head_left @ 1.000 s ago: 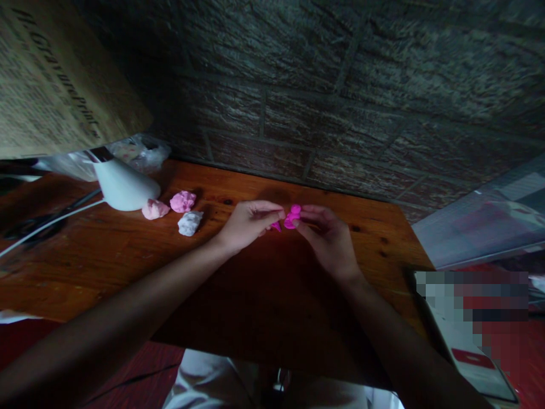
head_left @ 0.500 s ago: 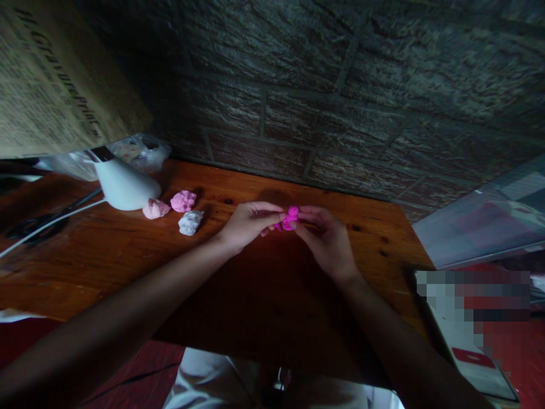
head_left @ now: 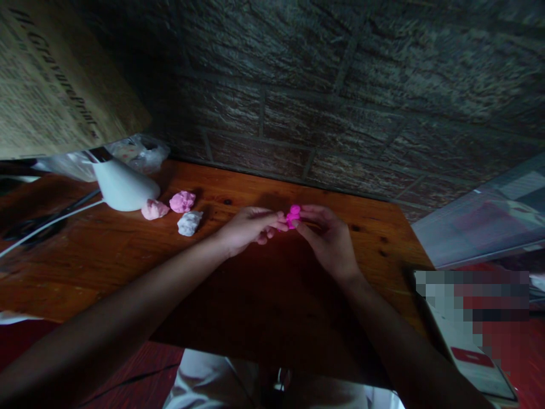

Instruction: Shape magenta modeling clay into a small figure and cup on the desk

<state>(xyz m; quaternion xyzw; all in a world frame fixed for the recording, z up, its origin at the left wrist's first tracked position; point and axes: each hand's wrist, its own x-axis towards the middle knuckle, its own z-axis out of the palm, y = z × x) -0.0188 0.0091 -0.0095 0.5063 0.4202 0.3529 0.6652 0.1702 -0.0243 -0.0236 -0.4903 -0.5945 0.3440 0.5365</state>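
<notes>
A small bright-pink modelling-clay figure (head_left: 293, 217), made of rounded lumps, is held up over the wooden table between my two hands. My right hand (head_left: 330, 238) pinches it from the right, thumb in front and index finger behind. On the other side, my left hand (head_left: 251, 228) has its thumb and bent fingertips closed against the left edge of the clay, covering part of it. To the left of my hands lie three crumpled lumps of clay: a pale pink lump (head_left: 154, 209), a pink lump (head_left: 183, 201) and a white lump (head_left: 189, 223).
A lamp with a white base (head_left: 125, 184) and a newsprint shade (head_left: 63, 85) stands at the left, its white cord crossing the table (head_left: 106, 261). Black scissors (head_left: 38, 228) lie beside it. A dark brick wall (head_left: 276, 102) rises behind. A clear plastic bag (head_left: 147, 153) sits at the back.
My left fingers have shifted slightly on the clay, the thumb drawing back and the fingertips curling more. The figure has moved a little to the right, still in my right hand.
</notes>
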